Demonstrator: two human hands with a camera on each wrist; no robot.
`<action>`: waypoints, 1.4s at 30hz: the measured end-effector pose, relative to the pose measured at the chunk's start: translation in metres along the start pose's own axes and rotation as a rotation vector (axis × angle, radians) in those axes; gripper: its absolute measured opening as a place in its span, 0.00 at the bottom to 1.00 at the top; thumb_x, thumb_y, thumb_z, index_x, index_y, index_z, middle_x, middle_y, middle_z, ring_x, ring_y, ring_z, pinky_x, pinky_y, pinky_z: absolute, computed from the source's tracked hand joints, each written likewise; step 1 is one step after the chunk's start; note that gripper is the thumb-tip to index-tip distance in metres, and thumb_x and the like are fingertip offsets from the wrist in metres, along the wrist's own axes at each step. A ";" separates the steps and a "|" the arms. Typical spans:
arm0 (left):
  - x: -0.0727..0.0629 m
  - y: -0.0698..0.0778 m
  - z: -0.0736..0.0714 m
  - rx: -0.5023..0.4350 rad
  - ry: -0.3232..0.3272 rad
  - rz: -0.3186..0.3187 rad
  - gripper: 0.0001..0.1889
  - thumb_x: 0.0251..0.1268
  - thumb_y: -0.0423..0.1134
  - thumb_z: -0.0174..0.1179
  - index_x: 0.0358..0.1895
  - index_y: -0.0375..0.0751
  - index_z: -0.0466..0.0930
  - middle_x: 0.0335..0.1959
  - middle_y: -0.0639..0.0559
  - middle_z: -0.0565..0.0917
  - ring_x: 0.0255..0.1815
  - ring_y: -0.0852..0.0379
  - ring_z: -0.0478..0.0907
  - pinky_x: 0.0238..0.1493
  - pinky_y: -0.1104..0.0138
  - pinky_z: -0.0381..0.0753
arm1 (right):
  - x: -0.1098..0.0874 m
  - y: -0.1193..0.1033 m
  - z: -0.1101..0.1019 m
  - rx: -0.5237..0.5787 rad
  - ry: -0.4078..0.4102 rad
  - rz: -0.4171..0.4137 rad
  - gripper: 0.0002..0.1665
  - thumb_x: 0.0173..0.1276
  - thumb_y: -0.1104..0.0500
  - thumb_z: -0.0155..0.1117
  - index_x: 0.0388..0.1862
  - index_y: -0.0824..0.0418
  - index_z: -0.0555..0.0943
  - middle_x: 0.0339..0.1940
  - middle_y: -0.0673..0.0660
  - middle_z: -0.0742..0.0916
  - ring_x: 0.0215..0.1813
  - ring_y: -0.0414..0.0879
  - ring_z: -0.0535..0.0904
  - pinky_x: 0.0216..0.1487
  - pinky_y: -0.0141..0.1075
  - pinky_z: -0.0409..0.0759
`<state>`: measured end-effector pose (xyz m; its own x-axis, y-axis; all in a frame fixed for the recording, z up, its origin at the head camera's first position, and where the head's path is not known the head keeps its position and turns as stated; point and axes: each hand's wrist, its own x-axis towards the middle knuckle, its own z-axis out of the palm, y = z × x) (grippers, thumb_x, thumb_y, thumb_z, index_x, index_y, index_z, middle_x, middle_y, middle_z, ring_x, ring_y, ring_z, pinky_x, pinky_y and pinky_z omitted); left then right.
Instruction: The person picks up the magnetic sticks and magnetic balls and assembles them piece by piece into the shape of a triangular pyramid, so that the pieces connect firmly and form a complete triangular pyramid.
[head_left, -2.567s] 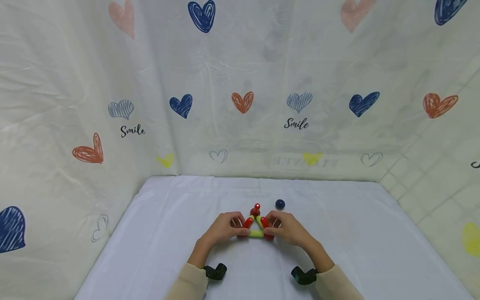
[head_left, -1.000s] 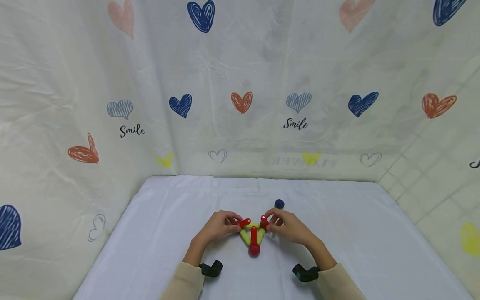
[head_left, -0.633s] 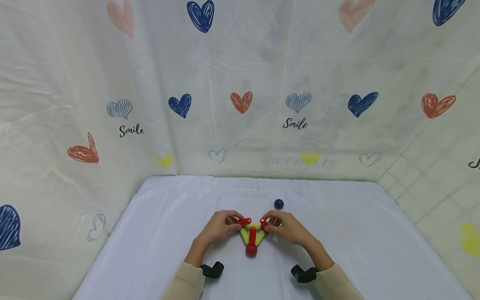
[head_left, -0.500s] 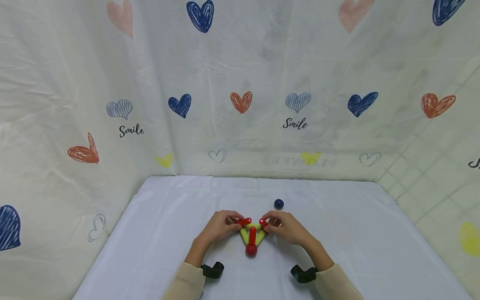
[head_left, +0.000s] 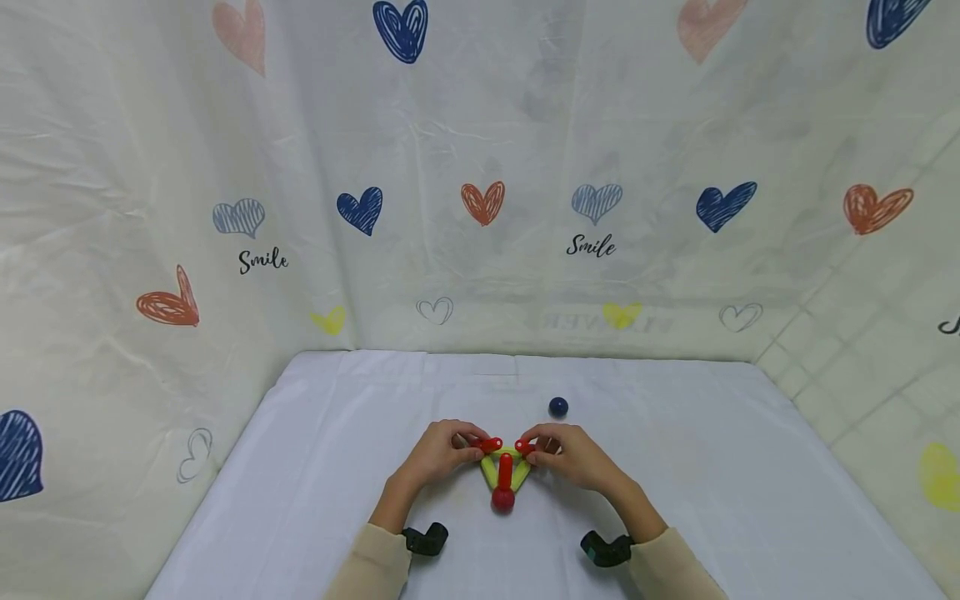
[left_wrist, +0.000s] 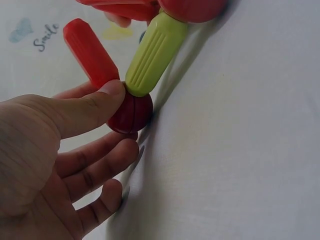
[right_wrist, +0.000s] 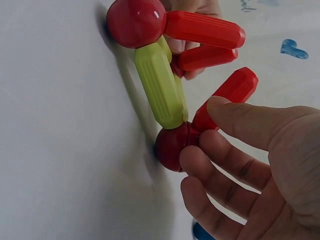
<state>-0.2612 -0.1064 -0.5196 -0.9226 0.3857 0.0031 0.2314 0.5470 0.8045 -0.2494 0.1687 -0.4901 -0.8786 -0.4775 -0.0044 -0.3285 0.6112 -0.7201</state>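
Observation:
A magnetic stick-and-ball triangle lies on the white cloth, made of yellow-green rods [right_wrist: 160, 85] with red balls at its corners. A red rod rises from each ball. The near corner ball [head_left: 502, 500], with its rod [head_left: 506, 471] leaning inward, is untouched. My left hand [head_left: 442, 450] pinches the far left corner, thumb where the red rod [left_wrist: 90, 52] meets its ball [left_wrist: 132, 112]. At the far right corner, my right hand [head_left: 573, 454] pinches the lower part of a red rod [right_wrist: 227, 97], fingertips against the ball [right_wrist: 172, 147].
Behind the right hand a dark blue ball [head_left: 558, 407] rests on the cloth-covered table [head_left: 360, 400]. A curtain printed with hearts [head_left: 480, 125] hangs around the back and sides. Each wrist wears a black camera mount [head_left: 425, 540].
The triangle has turned so that one corner points toward me. Since then, the red rod in my right hand has tilted inward, to the left. My left hand has stayed nearly still lately.

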 end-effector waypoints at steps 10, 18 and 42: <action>0.000 0.000 0.000 -0.017 -0.010 -0.002 0.11 0.66 0.39 0.70 0.47 0.60 0.89 0.43 0.57 0.88 0.41 0.57 0.80 0.44 0.62 0.80 | 0.001 -0.002 0.001 -0.005 0.004 0.007 0.12 0.70 0.56 0.70 0.52 0.49 0.86 0.33 0.46 0.84 0.37 0.43 0.78 0.35 0.31 0.78; 0.001 -0.003 0.000 -0.011 -0.021 0.003 0.11 0.66 0.39 0.69 0.49 0.60 0.88 0.44 0.57 0.87 0.41 0.57 0.80 0.44 0.62 0.80 | -0.001 0.006 -0.007 -0.019 0.018 0.036 0.14 0.70 0.58 0.70 0.53 0.52 0.83 0.35 0.47 0.84 0.39 0.43 0.79 0.37 0.31 0.79; 0.003 -0.006 0.002 -0.009 0.072 -0.076 0.14 0.66 0.39 0.69 0.52 0.60 0.85 0.46 0.56 0.86 0.43 0.56 0.79 0.46 0.61 0.80 | 0.006 0.048 -0.034 0.293 0.228 0.239 0.30 0.75 0.57 0.64 0.73 0.57 0.70 0.67 0.69 0.74 0.48 0.53 0.82 0.44 0.42 0.85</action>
<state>-0.2649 -0.1069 -0.5260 -0.9573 0.2886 -0.0153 0.1576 0.5658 0.8094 -0.2820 0.2172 -0.5008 -0.9829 -0.1724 -0.0653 -0.0232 0.4667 -0.8841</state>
